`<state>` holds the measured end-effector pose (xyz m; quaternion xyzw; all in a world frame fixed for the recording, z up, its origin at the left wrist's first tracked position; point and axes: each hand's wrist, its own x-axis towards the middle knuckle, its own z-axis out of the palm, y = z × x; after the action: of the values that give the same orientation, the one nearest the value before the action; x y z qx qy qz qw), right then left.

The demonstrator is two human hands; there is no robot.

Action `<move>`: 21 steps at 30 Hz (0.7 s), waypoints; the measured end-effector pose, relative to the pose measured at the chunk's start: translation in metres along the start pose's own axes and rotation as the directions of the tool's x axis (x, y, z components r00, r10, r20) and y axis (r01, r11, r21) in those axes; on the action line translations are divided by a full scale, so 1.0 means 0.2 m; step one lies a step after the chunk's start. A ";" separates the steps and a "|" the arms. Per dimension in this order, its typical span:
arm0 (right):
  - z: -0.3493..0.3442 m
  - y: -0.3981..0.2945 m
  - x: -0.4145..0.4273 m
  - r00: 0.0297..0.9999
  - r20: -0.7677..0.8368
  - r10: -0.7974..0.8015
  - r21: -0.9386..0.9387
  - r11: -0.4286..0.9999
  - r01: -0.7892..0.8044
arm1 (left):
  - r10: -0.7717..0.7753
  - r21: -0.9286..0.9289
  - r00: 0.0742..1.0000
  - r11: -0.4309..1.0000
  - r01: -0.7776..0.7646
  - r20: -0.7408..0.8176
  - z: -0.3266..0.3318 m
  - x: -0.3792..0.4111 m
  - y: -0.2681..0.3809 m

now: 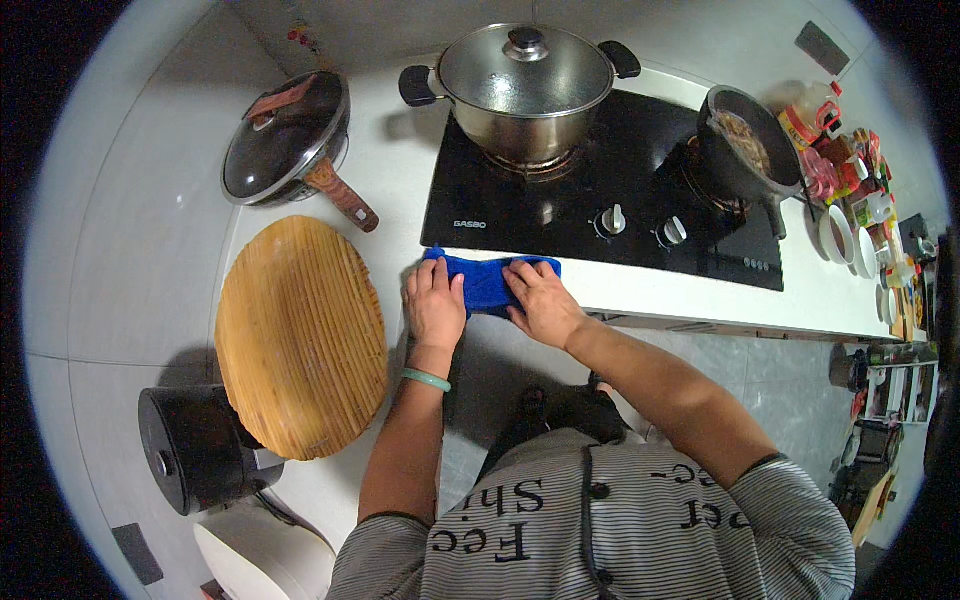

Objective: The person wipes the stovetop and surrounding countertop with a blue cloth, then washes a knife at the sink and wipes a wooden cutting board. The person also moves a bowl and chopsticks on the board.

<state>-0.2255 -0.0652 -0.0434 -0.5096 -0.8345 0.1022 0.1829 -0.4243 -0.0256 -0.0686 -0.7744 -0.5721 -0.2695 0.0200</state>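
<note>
A blue cloth [484, 283] lies on the white countertop [675, 295] along the front edge of the black glass gas hob [517, 214]. My left hand [436, 306] grips its left end, the fingers resting on top and pointing at the hob. On the right end of the cloth, my right hand [546, 307] rests with bent fingers. How far the fingertips reach under the fabric is hidden. Just beyond the hands, two silver control knobs [613, 220] stand on the hob. A green bangle [426, 379] circles my left wrist.
A lidded steel pot [525, 124] sits on the left burner; a dark frying pan [750, 142] holding food tilts over the right one. Leftward are a lidded pan [289, 142], a round wooden board [304, 337] and a black appliance [199, 450]. Bowls [835, 234] and bottles crowd the far right.
</note>
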 end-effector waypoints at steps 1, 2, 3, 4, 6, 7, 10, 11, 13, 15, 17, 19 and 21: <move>0.00 0.01 0.00 1.000 -0.002 -0.010 -0.002 1.000 0.010 | -0.001 0.004 1.000 1.000 0.001 0.022 -0.01 0.00 0.01; 0.00 0.01 0.00 1.000 -0.004 -0.019 -0.004 1.000 0.019 | -0.020 0.018 0.999 1.000 0.020 0.032 -0.01 0.00 0.02; 0.00 0.02 0.00 1.000 -0.006 -0.029 -0.008 1.000 0.029 | -0.041 0.032 0.998 0.999 0.039 0.040 -0.01 0.01 0.03; 0.00 0.03 0.00 0.999 -0.016 -0.034 0.018 0.999 0.035 | -0.061 0.046 0.997 0.997 0.058 0.048 0.00 0.01 0.04; 0.01 0.06 -0.01 0.998 -0.037 -0.046 0.068 0.996 0.049 | -0.076 0.041 0.996 0.996 0.074 0.055 0.01 0.03 0.05; 0.00 0.07 -0.01 0.998 -0.037 -0.045 0.076 0.996 0.048 | -0.085 0.038 0.995 0.996 0.082 0.058 0.02 0.04 0.05; -0.01 0.08 -0.03 0.998 -0.035 -0.047 0.088 0.995 0.050 | -0.105 0.032 0.993 0.994 0.103 0.045 0.04 0.05 0.08; -0.02 0.09 -0.04 0.998 -0.033 -0.047 0.083 0.995 0.049 | -0.116 0.029 0.992 0.993 0.115 0.039 0.04 0.05 0.10; -0.04 0.11 -0.06 0.999 -0.032 -0.038 0.066 0.997 0.040 | -0.118 0.013 0.992 0.993 0.118 0.049 0.06 0.05 0.15; -0.06 0.13 -0.10 0.999 -0.034 -0.018 0.042 0.999 0.019 | -0.109 0.001 0.994 0.994 0.109 0.020 0.09 0.04 0.18; -0.08 0.15 -0.13 1.000 -0.028 -0.004 0.022 1.000 0.004 | -0.089 -0.003 0.995 0.996 0.089 -0.046 0.13 0.03 0.20; -0.10 0.19 -0.17 1.000 -0.023 0.015 0.001 1.000 -0.015 | -0.078 -0.066 0.997 0.995 0.076 -0.027 0.14 0.03 0.26; -0.11 0.21 -0.21 0.998 -0.060 0.022 0.011 1.000 -0.022 | -0.027 -0.026 0.999 0.999 0.026 -0.041 0.16 0.01 0.32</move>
<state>-0.1652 -0.0846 -0.0459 -0.5208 -0.8224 0.0930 0.2093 -0.3537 -0.0356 -0.0783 -0.7613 -0.5782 -0.2929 0.0183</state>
